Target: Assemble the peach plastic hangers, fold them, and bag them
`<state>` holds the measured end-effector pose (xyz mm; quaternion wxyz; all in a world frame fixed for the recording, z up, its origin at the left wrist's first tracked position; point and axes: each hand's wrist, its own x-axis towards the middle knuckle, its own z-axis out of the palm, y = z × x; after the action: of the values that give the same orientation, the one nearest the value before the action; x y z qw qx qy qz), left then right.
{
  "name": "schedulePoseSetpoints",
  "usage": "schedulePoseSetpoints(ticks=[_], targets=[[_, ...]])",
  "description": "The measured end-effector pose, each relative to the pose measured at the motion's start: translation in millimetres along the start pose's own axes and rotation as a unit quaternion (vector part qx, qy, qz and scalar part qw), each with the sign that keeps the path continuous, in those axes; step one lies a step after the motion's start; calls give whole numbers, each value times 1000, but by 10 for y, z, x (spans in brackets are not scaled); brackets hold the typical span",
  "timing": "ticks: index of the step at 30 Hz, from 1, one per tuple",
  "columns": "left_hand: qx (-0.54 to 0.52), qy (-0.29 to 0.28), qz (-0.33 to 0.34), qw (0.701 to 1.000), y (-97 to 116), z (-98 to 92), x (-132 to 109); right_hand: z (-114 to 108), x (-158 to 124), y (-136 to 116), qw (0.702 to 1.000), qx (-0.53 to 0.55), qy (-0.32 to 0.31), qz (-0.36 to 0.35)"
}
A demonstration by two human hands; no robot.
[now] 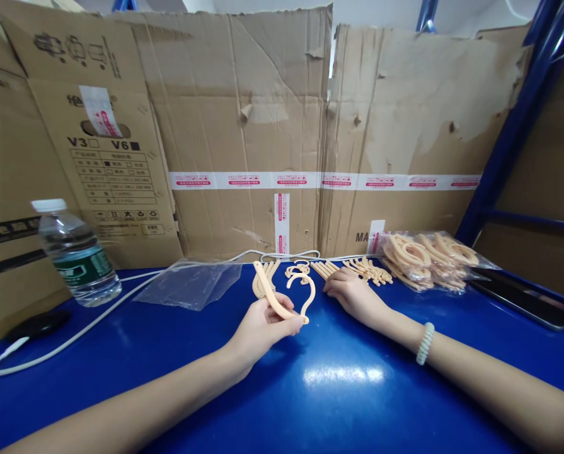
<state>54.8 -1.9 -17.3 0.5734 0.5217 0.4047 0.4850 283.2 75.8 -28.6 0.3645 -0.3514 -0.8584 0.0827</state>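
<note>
Left hand [258,328] pinches a peach hook [288,296] in its grip above the blue surface [338,391] — right hand [355,293] touches loose sticks [323,269], grip unclear.

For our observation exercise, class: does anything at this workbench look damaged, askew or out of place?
Yes. The cardboard wall behind the blue table is damaged: its surface layer is peeled off in large patches and its top edge is ragged. The peach hook in the left hand looks intact.

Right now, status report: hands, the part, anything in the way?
Left hand grip shut on peach hook piece. Right hand open at loose peach pieces. Clear bag lies left, apart.
</note>
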Motion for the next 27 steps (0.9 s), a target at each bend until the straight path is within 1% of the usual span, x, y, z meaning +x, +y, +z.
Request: schedulePoseSetpoints(ticks=[4, 8, 10, 13, 14, 17, 20, 22, 24, 27], targets=[[2, 3, 11, 1000, -5, -6, -1, -29, -13, -42, 990, 100, 72, 63], [7, -2, 15, 1000, 2, -8, -2, -90, -74, -238, 957, 209, 158, 126], [4, -4, 16, 1000, 2, -6, -1, -125, -118, -397, 925, 283, 198, 159], [-4, -8, 21, 1000, -9, -4, -1, -152, -178, -633, 856, 393, 245, 230], [-7, -10, 22, 1000, -14, -4, -2, -150, -194, -693, 841, 411, 252, 246], [-12, -11, 21, 1000, -28, -7, -3, -109, -230, -795, 835, 416, 244, 266], [-13, -16, 19, 1000, -32, -14, 0, -53, -251, -820, 836, 416, 226, 279], [-14, -25, 22, 999, -31, -18, 3, -28, -255, -825, 829, 428, 222, 284], [-17, -32, 24, 999, -31, -20, 5, -13, -252, -828, 806, 465, 214, 297], [-31, -33, 25, 999, -37, -27, 2, 14, -246, -824, 754, 544, 170, 326]])
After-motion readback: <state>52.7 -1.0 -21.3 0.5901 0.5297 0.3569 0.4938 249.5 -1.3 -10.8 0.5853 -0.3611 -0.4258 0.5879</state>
